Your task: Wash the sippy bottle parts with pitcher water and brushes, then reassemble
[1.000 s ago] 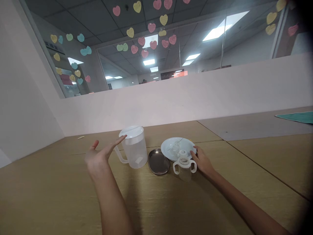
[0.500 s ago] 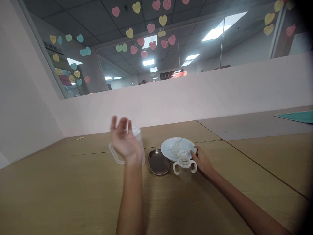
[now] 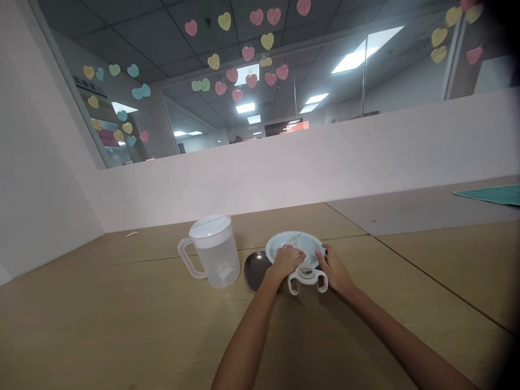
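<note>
1. Two hands meet the plate (image 3: 280, 242). Left hand (image 3: 287, 260): fingers curled over plate; grip cannot be determined. Right hand (image 3: 335, 269): gripping right rim.
2. Cup (image 3: 307, 275): upright, two handles, at plate's near side.
3. Tray (image 3: 255, 271): left of plate, partly hidden by left arm.
4. Jug (image 3: 215, 252): lidded, left of tray.
5. Cloth (image 3: 493, 194): far right.
</note>
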`<state>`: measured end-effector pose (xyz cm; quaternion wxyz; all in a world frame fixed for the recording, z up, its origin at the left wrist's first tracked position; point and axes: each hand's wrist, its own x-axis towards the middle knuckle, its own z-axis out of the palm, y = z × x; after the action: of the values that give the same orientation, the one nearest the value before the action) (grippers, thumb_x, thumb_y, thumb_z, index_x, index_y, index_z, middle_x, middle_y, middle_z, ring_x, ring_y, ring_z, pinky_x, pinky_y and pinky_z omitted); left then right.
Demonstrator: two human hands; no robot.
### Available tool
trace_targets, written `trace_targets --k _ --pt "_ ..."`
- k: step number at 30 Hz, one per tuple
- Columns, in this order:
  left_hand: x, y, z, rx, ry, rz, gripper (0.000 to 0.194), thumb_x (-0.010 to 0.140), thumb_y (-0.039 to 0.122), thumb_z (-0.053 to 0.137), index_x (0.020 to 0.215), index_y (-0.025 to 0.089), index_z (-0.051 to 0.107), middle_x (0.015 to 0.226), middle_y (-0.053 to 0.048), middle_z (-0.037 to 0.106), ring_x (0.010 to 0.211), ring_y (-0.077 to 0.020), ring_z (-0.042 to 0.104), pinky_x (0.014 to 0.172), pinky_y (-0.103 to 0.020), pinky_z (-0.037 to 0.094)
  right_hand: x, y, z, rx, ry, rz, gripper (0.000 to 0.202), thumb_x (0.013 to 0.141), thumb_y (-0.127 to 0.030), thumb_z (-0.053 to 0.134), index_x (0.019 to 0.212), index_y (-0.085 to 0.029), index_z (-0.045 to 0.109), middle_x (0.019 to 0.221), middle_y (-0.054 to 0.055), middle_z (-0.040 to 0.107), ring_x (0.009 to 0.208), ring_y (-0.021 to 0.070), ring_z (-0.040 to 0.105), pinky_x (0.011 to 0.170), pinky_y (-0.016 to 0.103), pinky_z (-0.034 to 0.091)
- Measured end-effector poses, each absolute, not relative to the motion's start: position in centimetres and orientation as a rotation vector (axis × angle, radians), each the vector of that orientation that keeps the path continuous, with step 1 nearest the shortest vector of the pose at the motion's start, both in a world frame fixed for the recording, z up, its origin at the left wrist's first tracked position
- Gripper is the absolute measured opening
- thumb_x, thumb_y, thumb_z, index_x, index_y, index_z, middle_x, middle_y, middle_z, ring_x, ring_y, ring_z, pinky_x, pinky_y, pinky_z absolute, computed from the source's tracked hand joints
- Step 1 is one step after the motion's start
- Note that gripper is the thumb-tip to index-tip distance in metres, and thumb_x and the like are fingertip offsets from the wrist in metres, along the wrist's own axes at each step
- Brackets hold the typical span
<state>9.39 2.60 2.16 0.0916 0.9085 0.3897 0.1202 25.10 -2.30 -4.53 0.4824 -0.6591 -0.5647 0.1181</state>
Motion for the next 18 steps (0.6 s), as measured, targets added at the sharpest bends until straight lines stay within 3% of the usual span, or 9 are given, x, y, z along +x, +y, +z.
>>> trace_targets --k 6,10,14,18 --pt "9.5 2.9 1.5 2.769 1.289 0.406 0.041 0.084 0.043 0.041 0.097 0.015 0.068 0.117 -0.016 0.056 0.112 -0.0352 0.039 0.090 -0.052 0.028 25.0 -2.3 -4.3 -1.597 -1.383 0.247 0.058 0.085 -0.055 0.022 0.123 -0.014 0.038 0.120 0.015 0.052 0.111 0.0244 0.050 0.090 0.038 0.040" --pt "9.4 2.9 1.3 2.765 1.286 0.459 0.038 0.082 0.043 0.045 0.087 0.016 0.070 0.097 -0.012 0.065 0.107 -0.0317 0.044 0.091 -0.050 0.027 25.0 -2.2 -4.4 -1.591 -1.395 0.232 0.058 0.085 -0.054 0.024 0.122 -0.013 0.039 0.121 0.016 0.051 0.110 0.0249 0.050 0.091 0.038 0.039" --pt "9.5 2.8 1.7 2.681 1.356 0.647 0.028 0.078 0.039 0.052 0.090 0.019 0.069 0.094 -0.009 0.067 0.104 -0.0286 0.047 0.092 -0.049 0.027 25.2 -2.2 -4.4 -1.542 -1.371 0.233 0.055 0.085 -0.054 0.025 0.120 -0.013 0.040 0.117 0.015 0.053 0.106 0.0245 0.052 0.088 0.038 0.040" --pt "9.6 2.9 2.8 2.535 1.370 0.939 0.016 0.076 0.027 0.054 0.087 0.022 0.065 0.090 -0.002 0.067 0.094 -0.0197 0.055 0.089 -0.037 0.035 25.7 -2.1 -4.5 -1.464 -1.309 0.222 0.049 0.087 -0.049 0.020 0.113 -0.015 0.045 0.105 0.012 0.059 0.097 0.0217 0.055 0.083 0.035 0.042"
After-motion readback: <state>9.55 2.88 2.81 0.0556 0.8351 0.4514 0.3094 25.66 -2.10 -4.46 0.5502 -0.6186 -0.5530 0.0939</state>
